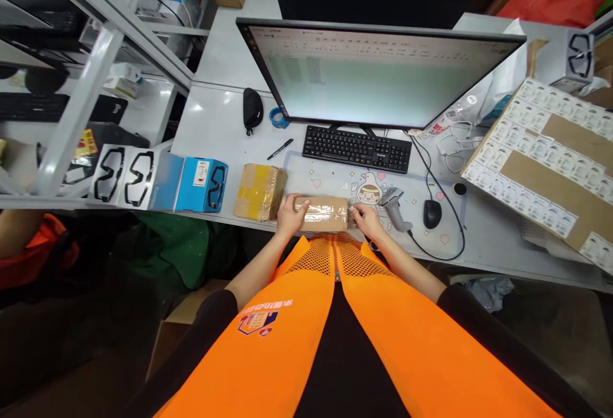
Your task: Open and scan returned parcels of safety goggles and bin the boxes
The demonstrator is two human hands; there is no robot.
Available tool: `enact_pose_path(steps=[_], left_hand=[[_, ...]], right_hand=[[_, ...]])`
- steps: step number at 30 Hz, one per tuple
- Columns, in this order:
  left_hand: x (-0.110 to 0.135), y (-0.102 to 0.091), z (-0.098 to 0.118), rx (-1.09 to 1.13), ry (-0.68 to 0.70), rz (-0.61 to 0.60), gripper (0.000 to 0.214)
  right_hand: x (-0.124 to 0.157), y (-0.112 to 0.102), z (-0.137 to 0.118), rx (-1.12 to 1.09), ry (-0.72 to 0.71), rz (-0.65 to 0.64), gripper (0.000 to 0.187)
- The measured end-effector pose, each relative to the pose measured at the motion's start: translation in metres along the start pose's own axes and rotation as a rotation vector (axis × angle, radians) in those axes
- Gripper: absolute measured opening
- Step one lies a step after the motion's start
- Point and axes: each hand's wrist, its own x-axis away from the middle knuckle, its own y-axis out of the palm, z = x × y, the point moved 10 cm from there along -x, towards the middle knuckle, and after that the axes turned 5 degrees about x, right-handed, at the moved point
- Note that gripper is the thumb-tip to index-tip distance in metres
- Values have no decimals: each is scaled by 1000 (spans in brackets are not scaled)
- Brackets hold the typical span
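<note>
A small taped cardboard box [323,214] lies at the desk's front edge, right against my vest. My left hand [290,215] grips its left end, thumb on top and fingers around the side. At the box's right end, my right hand [364,220] is closed in a pinch; whatever sits between those fingertips is too small to make out. Just left of my left hand stands another carton [258,192] wrapped in yellow and clear tape. A grey barcode scanner [395,209] rests on the desk mat to the right of my right hand.
Behind the box are a keyboard [357,149], a monitor [378,80] and a pen [280,149]. A mouse [431,214] and looping cable lie right, near a large label-covered cardboard [550,150]. Blue goggle boxes [201,185] stand left. Another person's orange sleeve [38,252] shows far left.
</note>
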Motion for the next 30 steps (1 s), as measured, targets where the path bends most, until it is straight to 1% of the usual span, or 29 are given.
enact_pose_path(steps=[5,8,10,12,14,15,16,17,19,21,23,24,26,28,30], left_hand=[[1,0,1,-10,-33,-1,37],[-2,1,4,2,-46,-27,37],[-3,0,3,54,-57,-46,36],[1,-3,-2,139,-68,-61,41],[10,-4,-11,245,-77,-95,59],[16,-4,-17,301,-81,-121,71],[22,-2,-24,354,-87,-148,84],[29,0,-30,403,-95,-175,95],[42,6,-44,474,-120,-210,111],[51,14,-56,502,-150,-234,118],[56,22,-64,513,-174,-257,119],[57,26,-65,522,-176,-264,118],[56,29,-65,544,-162,-260,118],[54,28,-65,558,-138,-239,117],[54,27,-65,560,-125,-227,116]], right_hand=[[36,10,-3,40,-25,-38,43],[49,11,1,84,-38,-78,44],[48,1,5,144,-22,-80,43],[39,-18,1,252,-10,-35,41],[25,-33,-18,396,-39,10,38],[18,-35,-33,471,-69,6,38],[11,-30,-51,544,-105,-26,37],[5,-19,-71,611,-147,-75,37],[-3,15,-113,728,-249,-204,37],[-6,58,-151,830,-363,-334,35],[-5,98,-180,914,-472,-432,32],[-5,114,-190,945,-513,-468,31],[-6,136,-203,982,-555,-504,33],[-7,148,-208,995,-558,-511,35],[-8,154,-209,997,-547,-506,34]])
